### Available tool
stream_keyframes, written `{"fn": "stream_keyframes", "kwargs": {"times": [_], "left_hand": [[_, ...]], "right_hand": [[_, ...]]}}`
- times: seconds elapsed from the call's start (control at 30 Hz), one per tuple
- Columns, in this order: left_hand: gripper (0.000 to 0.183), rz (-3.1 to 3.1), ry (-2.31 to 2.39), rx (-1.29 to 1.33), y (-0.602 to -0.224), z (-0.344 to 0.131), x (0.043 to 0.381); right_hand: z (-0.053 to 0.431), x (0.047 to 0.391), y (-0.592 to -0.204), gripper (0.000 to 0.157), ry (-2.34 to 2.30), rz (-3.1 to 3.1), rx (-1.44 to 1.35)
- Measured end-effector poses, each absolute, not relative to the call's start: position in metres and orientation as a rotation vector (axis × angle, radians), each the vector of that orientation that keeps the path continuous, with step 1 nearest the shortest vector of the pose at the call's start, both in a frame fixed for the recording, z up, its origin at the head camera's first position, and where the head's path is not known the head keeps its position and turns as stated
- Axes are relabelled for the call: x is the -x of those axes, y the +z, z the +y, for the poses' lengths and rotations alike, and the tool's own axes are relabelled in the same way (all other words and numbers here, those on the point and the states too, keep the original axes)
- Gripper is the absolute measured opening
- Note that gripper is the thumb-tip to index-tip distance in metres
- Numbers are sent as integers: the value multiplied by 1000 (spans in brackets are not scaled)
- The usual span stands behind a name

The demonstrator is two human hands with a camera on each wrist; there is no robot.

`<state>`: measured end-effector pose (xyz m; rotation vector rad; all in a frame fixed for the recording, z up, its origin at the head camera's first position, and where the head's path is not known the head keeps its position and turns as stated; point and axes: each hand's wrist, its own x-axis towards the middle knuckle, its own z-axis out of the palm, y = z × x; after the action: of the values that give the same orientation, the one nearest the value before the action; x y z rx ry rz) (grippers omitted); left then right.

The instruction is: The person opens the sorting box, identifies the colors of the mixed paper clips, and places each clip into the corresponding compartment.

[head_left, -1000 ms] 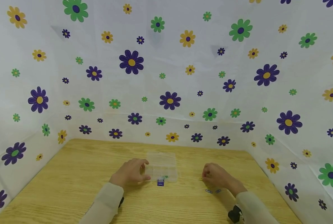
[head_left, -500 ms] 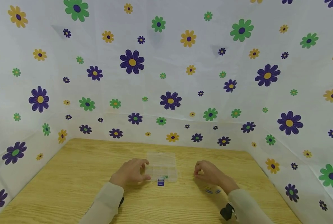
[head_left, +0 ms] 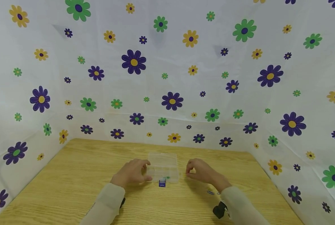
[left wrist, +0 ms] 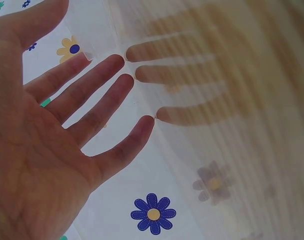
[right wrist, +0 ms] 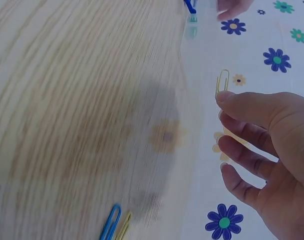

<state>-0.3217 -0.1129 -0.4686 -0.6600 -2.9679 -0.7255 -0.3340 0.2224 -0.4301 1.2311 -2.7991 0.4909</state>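
Observation:
A clear plastic box with its lid up stands mid-table in the head view. On its front is a purple latch, with a small green item just behind. My left hand is at the box's left side, thumb near the front corner; its fingers look extended and relaxed in the left wrist view, fingertips right at the tabletop. Right of the box, my right hand pinches a yellow paper clip between thumb and forefinger, its looped end sticking out past the fingertips.
On the wooden table, a blue paper clip and another yellow paper clip lie below my right forearm. A white flower-print sheet walls the table at the back and both sides.
My right hand has lifted away from the loose paper clips and moved left towards the box, the yellow paper clip in its fingers. The left hand has stayed in place.

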Motion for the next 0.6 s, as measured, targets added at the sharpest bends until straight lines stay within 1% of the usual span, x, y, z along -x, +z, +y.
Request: {"fn": "stream_keyframes", "kwargs": {"times": [0.6], "left_hand": [[61,-2968,-744,652,-470,-112,321]], "right_hand": [[194,337,-439,8,497,-2831,-1183]]}}
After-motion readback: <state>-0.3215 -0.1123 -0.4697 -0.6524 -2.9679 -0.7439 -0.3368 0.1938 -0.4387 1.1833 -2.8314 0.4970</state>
